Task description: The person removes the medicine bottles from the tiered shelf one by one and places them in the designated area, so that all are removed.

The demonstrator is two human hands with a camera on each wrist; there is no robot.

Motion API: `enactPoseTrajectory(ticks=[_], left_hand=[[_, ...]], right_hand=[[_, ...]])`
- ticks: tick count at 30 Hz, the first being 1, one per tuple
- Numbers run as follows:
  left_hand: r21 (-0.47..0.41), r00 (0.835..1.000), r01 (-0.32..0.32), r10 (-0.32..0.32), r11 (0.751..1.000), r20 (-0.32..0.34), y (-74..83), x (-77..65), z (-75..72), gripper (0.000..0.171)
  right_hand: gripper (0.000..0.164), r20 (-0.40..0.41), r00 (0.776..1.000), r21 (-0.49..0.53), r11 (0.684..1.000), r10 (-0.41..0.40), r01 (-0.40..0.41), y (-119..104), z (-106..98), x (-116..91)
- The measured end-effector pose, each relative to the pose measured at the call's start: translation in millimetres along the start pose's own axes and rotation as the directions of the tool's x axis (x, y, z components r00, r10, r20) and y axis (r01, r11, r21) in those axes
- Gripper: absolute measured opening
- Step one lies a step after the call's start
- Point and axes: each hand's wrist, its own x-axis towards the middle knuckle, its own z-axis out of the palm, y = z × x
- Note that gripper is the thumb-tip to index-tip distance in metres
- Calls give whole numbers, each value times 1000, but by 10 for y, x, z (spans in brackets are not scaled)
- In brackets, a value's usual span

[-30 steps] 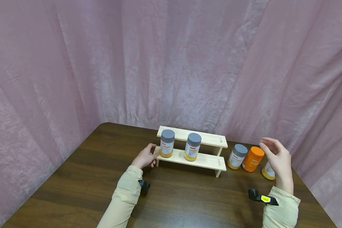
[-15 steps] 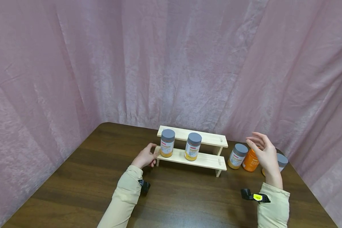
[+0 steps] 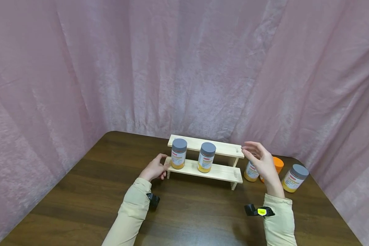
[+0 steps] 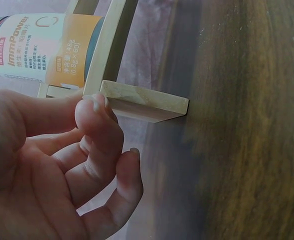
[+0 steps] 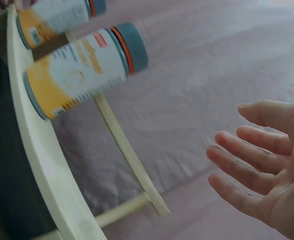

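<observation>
My left hand (image 3: 155,168) pinches the left end of the lower board of a two-step wooden display rack (image 3: 222,172); the left wrist view shows thumb and index fingertip at the board's edge. On that board stand two grey-capped supplement jars, a left jar (image 3: 178,158) and a right jar (image 3: 205,160). With loosely bent fingers and nothing between them, my right hand (image 3: 261,164) hovers just past the rack's right end. Behind it, partly hidden, are another grey-capped jar (image 3: 251,172) and an orange jar (image 3: 277,164).
A further grey-capped jar (image 3: 295,177) stands at the right on the dark wooden table (image 3: 190,212). Pink curtains (image 3: 184,68) hang close behind the table's back edge.
My right hand has travelled left from beside the rightmost jar, past the orange jar, to the rack's right end. The left hand keeps its hold on the rack.
</observation>
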Motion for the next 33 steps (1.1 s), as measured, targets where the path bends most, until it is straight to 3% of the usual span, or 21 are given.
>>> enactPoseTrajectory(ticks=[7, 15, 21, 27, 33], left_hand=[[0, 1000, 12, -12, 1000, 13, -13, 23, -19, 48], [-2, 1000, 25, -25, 1000, 8, -11, 37, -20, 47], [-6, 1000, 12, -12, 1000, 14, -25, 13, -2, 45], [-12, 1000, -1, 1, 1000, 12, 1, -19, 7, 46], [1, 1000, 0, 0, 1000, 8, -1, 4, 0, 47]], right_hand=[[41, 52, 998, 39, 999, -38, 36, -34, 198, 36], [39, 41, 996, -99, 992, -80, 84, -33, 457, 89], [52, 86, 993, -33, 996, -83, 86, -16, 704, 64], [68, 149, 988, -19, 999, -29, 32, -10, 914, 40], [73, 142, 990, -22, 999, -25, 28, -12, 1094, 36]])
